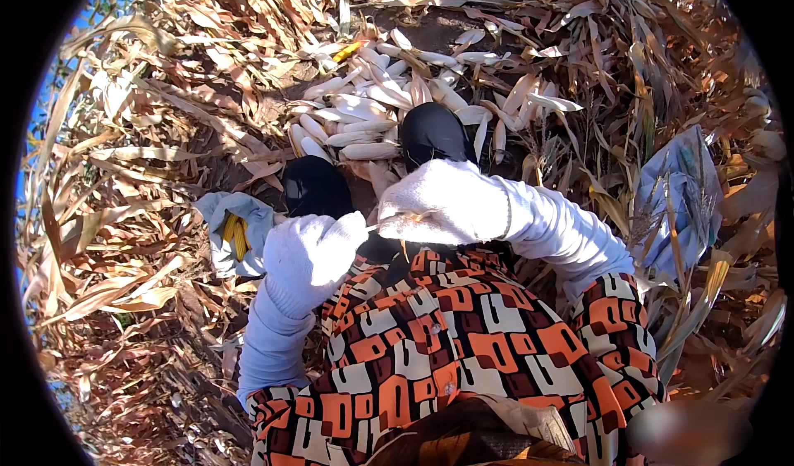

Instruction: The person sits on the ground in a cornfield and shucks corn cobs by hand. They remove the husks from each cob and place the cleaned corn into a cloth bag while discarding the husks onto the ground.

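Note:
Both my hands wear white knitted gloves and are close together in front of my body. My left hand (315, 252) is closed, with its thumb tip on a thin pale strand (372, 227) that spans the small gap to the other hand. Curled around the strand's other end is my right hand (443, 205), with a brown dry wisp (409, 218) showing at its fingers. What else the fingers may hide I cannot tell. Beyond my black shoes (434, 132) lies a heap of corn ears in pale husks (363, 109).
A light-blue sack (217, 208) with husked yellow corn ears (237, 236) inside lies open at the left. Another pale sack (676, 199) is crumpled at the right. One bare yellow ear (349, 50) tops the heap's far side. Dry corn stalks and leaves (136, 218) cover the ground.

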Action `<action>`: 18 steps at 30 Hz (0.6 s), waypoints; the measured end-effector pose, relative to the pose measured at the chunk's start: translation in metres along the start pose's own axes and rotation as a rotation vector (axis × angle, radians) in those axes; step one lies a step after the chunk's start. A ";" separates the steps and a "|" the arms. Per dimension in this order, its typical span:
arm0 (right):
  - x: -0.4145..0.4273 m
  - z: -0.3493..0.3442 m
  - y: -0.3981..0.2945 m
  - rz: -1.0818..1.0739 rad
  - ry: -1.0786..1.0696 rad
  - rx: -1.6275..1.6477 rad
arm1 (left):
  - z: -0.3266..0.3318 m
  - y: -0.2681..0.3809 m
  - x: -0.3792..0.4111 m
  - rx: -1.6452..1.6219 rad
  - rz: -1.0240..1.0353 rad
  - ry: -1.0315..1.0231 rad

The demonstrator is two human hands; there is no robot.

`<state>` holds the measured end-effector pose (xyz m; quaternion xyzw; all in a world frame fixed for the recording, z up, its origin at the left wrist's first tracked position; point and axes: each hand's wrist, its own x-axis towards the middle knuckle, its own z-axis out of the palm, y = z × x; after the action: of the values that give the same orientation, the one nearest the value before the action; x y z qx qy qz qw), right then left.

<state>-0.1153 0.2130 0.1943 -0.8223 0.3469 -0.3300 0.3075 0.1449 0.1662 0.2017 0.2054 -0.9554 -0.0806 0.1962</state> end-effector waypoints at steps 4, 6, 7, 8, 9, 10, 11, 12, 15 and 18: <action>-0.022 -0.011 0.008 0.108 0.006 -0.014 | 0.026 -0.004 0.021 0.183 0.158 0.101; -0.031 -0.016 0.015 0.113 0.078 -0.028 | 0.037 -0.010 0.040 0.206 0.241 0.225; -0.034 -0.027 0.016 0.242 -0.020 -0.087 | 0.043 -0.013 0.049 0.218 0.276 0.286; -0.039 -0.028 0.025 0.208 0.055 0.095 | 0.049 -0.017 0.053 0.185 0.231 0.156; -0.043 -0.027 0.036 0.168 0.134 0.274 | 0.057 -0.028 0.059 -0.027 0.142 -0.063; -0.043 -0.027 0.049 0.152 0.227 0.154 | 0.066 -0.036 0.068 0.008 0.146 -0.042; -0.052 -0.040 0.055 0.372 0.194 0.334 | 0.074 -0.045 0.080 0.044 0.146 -0.020; -0.059 -0.048 0.068 0.532 0.357 0.606 | 0.070 -0.041 0.107 0.040 0.139 0.125; -0.076 -0.083 0.144 0.648 0.823 0.966 | 0.093 -0.065 0.120 -0.120 -0.021 0.392; -0.092 -0.130 0.241 0.602 1.164 1.028 | 0.109 -0.079 0.116 -0.136 -0.230 0.393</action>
<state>-0.3519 0.1108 0.0641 -0.1493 0.4616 -0.7233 0.4913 0.0316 0.0533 0.1233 0.3109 -0.8617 -0.1249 0.3812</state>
